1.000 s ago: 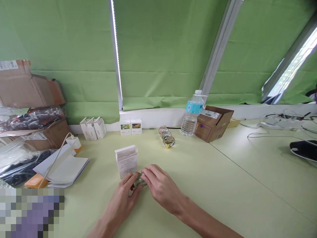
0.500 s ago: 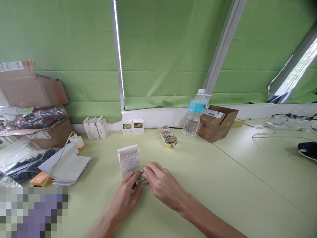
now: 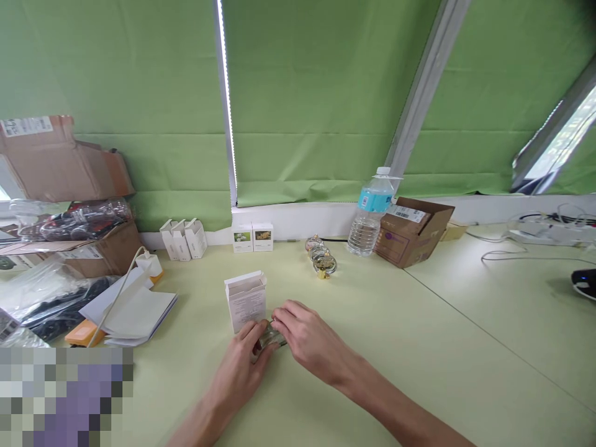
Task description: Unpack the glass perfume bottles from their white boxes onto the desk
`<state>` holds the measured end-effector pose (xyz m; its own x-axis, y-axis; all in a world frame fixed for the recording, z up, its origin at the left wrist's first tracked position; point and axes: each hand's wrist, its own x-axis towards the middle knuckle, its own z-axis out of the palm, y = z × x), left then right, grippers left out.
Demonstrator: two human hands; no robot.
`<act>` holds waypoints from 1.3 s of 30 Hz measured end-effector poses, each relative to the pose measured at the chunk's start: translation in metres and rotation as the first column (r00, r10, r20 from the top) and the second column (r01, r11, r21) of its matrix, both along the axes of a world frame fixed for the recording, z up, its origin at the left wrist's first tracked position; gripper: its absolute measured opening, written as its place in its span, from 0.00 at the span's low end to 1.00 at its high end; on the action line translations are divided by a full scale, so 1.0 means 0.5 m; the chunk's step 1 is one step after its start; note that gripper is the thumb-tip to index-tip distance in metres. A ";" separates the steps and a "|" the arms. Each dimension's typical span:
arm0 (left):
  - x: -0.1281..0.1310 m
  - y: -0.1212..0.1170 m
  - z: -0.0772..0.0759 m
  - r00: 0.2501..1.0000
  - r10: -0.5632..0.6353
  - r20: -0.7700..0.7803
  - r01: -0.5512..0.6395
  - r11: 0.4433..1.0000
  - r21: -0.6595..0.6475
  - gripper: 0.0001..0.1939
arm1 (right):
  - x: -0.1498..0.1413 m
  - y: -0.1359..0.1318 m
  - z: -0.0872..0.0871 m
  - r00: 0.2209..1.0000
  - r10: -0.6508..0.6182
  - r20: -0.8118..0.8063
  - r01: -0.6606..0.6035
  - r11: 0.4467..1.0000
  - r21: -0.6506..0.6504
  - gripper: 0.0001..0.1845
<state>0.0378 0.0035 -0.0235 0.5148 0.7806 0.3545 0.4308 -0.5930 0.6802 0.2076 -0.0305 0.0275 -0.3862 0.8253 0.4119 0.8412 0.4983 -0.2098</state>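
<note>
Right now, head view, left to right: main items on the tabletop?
Papers → narrow white cartons → open white box → small glassy item, held → cluster of round shiny pieces → water bottle → brown cardboard box → black device at the picture's edge.

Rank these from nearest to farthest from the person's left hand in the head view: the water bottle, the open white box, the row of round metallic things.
From the left hand:
1. Open white box: standing just beyond it.
2. Row of round metallic things: farther back, to the right.
3. Water bottle: right of that row.
</note>
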 end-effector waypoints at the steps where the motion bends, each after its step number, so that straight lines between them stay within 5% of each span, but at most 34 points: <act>1: 0.000 0.000 0.001 1.000 0.002 -0.003 -0.002 1.000 -0.001 0.15 | 0.000 0.000 0.001 1.000 0.000 -0.009 0.000 1.000 -0.009 0.11; 7: 0.000 -0.001 0.004 1.000 -0.011 -0.003 0.011 1.000 0.003 0.15 | -0.001 0.001 -0.002 0.991 -0.006 0.130 -0.003 0.998 0.069 0.12; 11: 0.001 -0.002 0.004 1.000 -0.013 -0.014 0.013 1.000 -0.012 0.15 | 0.001 0.002 -0.001 1.000 0.000 0.030 0.001 1.000 -0.018 0.11; 20: -0.003 -0.001 -0.001 1.000 0.016 -0.017 -0.016 0.999 0.039 0.14 | 0.001 -0.002 0.133 0.966 -0.015 -0.258 0.056 0.987 0.152 0.13; 29: -0.007 0.006 -0.021 0.999 0.021 -0.033 -0.020 0.999 0.032 0.15 | 0.065 -0.002 0.031 0.963 -0.193 -0.189 0.164 0.973 -0.162 0.15; 39: -0.009 0.012 -0.017 0.999 0.048 -0.023 -0.049 0.998 -0.038 0.15 | 0.078 -0.022 0.022 0.968 -0.189 -0.163 0.133 0.943 -0.304 0.07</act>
<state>0.0332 0.0097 -0.0322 0.4837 0.8176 0.3123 0.4736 -0.5446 0.6922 0.2465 -0.0417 0.0386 -0.1768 0.9639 0.1991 0.8366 0.2537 -0.4856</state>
